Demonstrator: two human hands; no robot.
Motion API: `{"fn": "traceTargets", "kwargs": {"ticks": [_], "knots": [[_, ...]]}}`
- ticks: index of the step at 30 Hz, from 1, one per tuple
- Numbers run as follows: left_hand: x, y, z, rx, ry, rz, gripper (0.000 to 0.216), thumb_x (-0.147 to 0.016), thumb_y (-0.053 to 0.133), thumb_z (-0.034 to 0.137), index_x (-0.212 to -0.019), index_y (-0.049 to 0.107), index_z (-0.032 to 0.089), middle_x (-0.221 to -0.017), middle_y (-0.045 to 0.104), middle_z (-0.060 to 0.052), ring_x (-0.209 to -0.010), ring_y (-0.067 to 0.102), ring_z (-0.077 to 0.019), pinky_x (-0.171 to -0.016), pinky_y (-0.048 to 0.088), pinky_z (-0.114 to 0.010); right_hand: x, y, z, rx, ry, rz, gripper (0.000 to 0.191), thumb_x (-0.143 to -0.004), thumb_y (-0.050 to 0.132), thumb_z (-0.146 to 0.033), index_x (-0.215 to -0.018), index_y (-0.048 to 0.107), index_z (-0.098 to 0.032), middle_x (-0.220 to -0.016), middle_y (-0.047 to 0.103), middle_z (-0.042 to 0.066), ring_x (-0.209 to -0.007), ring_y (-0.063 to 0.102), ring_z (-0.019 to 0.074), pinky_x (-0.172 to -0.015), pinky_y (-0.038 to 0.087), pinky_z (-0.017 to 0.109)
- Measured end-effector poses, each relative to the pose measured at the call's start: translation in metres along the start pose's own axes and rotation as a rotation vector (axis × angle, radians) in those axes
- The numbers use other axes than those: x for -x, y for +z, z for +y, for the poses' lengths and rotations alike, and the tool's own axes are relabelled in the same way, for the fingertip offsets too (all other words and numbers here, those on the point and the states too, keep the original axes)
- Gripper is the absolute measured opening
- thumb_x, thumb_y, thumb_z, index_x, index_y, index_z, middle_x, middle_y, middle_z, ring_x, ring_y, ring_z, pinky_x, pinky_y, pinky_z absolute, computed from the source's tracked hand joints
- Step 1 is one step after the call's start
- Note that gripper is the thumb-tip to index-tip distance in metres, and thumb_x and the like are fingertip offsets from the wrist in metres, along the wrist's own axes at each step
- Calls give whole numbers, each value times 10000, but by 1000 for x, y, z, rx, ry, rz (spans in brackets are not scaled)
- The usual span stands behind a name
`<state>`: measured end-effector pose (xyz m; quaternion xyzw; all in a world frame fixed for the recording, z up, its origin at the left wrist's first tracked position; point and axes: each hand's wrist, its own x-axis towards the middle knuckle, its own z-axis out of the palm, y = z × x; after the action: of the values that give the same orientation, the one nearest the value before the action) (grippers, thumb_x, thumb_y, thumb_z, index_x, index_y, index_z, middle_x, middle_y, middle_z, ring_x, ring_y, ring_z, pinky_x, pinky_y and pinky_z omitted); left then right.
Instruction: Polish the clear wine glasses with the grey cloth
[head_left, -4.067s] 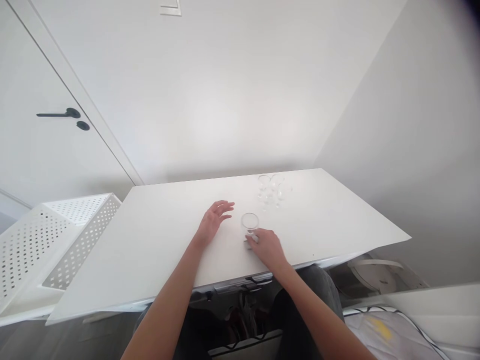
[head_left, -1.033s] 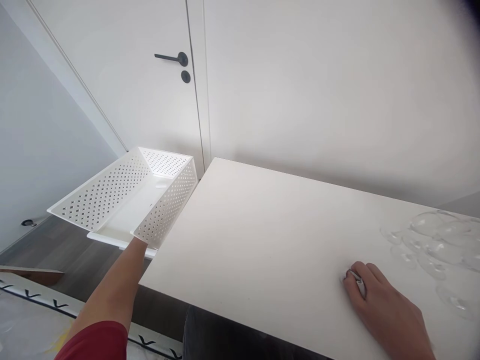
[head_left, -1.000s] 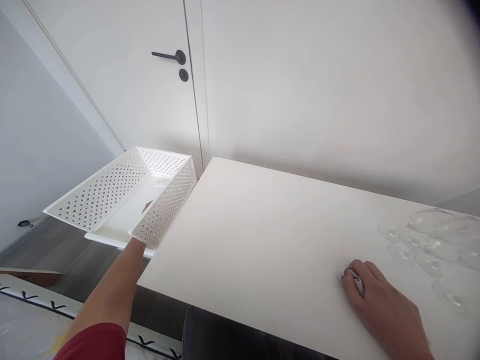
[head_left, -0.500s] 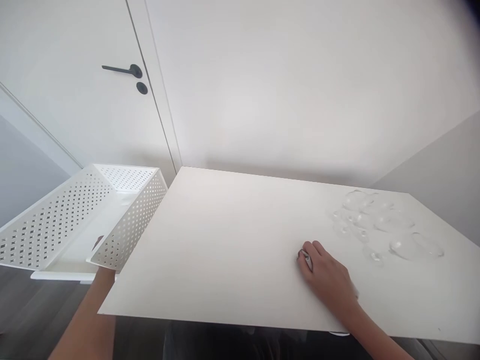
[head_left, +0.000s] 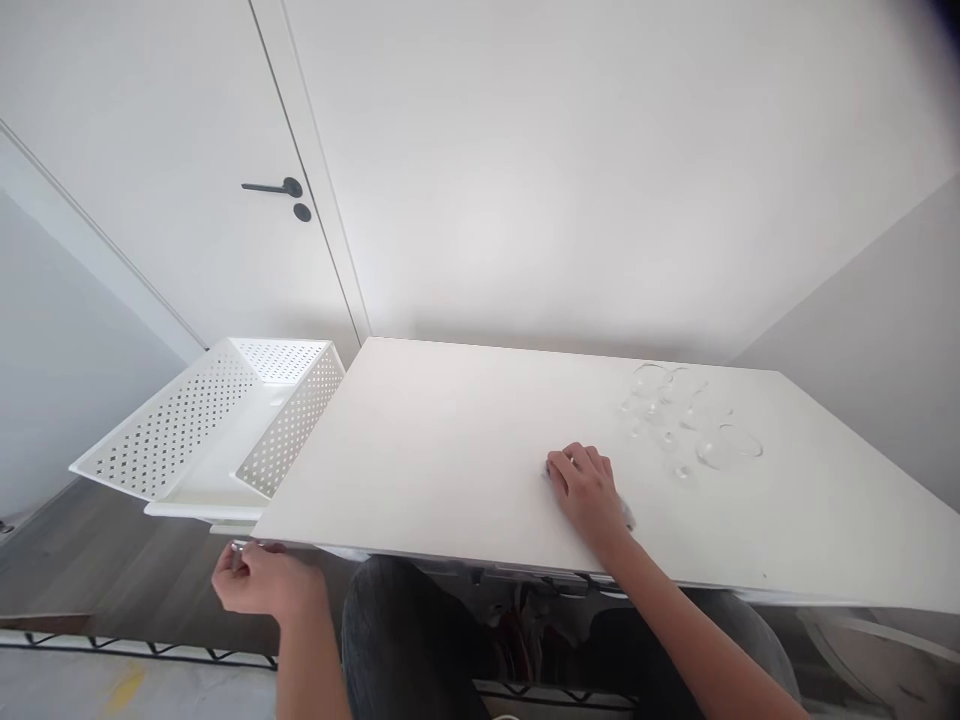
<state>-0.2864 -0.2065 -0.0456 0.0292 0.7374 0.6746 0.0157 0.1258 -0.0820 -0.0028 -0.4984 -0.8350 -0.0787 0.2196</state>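
My right hand (head_left: 585, 490) rests on the white tabletop (head_left: 420, 450), its fingers curled round a crumpled greyish cloth (head_left: 628, 514). Only bits of the cloth show past the hand. Off the front left corner of the table, my left hand (head_left: 259, 580) is closed in a pinch. A small pale, shiny bit shows at its fingertips, too little to name. Right of my right hand stand several clear, rounded glass-like pieces (head_left: 720, 445), hard to tell apart against the white top.
A white basket (head_left: 292, 435) with perforated sides stands against the table's left edge. Behind it is a white door with a dark handle (head_left: 274, 188). A wall runs along the back. My legs (head_left: 405, 640) are under the front edge, beside a black wire rack edge (head_left: 150, 648).
My left hand has come out from inside the basket to below the table's front left corner. The view has shifted. My right hand still presses the cloth on the tabletop.
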Motion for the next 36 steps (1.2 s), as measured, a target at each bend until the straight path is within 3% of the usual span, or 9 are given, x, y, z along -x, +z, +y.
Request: {"fn": "traceTargets", "kwargs": {"ticks": [2,5,10,15,18,22,26,30,36], "knots": [[37,-9,5,-2,-34,156,357,-896,532,337,-1206,549,161,-876,550,-40,-662,527,-162,-671,534,-356,-1,0,0,-36,3,8,233,-1026,431,-189,-933,644,-181,-929,596,86,-886,504,219,-839,374,373],[89,-19,28,-10,60,109,430,-925,532,388,-1259,625,133,-860,596,-41,-666,557,-163,-727,554,-358,-3,-6,-2,-110,23,103,212,-1019,467,-218,-956,666,-179,-974,617,102,-929,528,229,-871,389,389],[195,-42,67,-139,93,-425,528,-943,577,529,-1325,676,178,-802,676,-36,-784,654,-194,-867,550,-339,21,-53,-22,-467,78,330,123,-991,551,-229,-995,671,-200,-980,643,104,-930,564,229,-881,452,409],[293,-80,55,-146,0,-1200,514,-874,654,613,-1144,792,198,-785,741,-88,-689,684,-231,-716,577,-326,91,-104,-56,-1171,384,-161,257,-918,652,-282,-1169,690,-242,-1010,604,42,-700,549,124,-603,496,262],[324,-99,39,-110,44,-1288,478,-866,624,657,-992,827,243,-975,787,-133,-812,739,-285,-751,603,-355,134,-115,-61,-1263,491,-382,294,-723,774,-136,-996,790,-247,-993,602,27,-706,559,112,-596,484,240],[339,-105,39,-213,-4,-1361,420,-847,646,642,-958,805,270,-957,789,-121,-811,750,-294,-703,611,-348,170,-118,-48,-1298,652,-377,251,-705,742,-74,-881,809,-240,-942,655,26,-765,619,143,-691,526,270],[352,-92,65,-175,-342,-1466,472,-756,754,658,-871,688,205,-798,754,-94,-630,706,-237,-565,567,-314,181,-118,-27,-1365,712,-376,232,-749,795,-178,-975,811,-224,-804,654,11,-729,634,151,-646,519,254],[365,-77,95,-130,-540,-1397,561,-657,885,560,-960,597,185,-699,722,-51,-624,707,-217,-624,579,-311,181,-124,-2,-1323,442,-211,65,-849,767,-249,-873,805,-202,-888,661,37,-714,616,125,-608,506,233],[366,-74,118,-136,-544,-1400,546,-682,881,512,-980,570,176,-692,730,-42,-682,703,-194,-722,569,-303,177,-148,23,-769,-148,-119,307,-999,518,-96,-1137,740,-258,-1008,688,54,-897,585,151,-781,518,281]]}}
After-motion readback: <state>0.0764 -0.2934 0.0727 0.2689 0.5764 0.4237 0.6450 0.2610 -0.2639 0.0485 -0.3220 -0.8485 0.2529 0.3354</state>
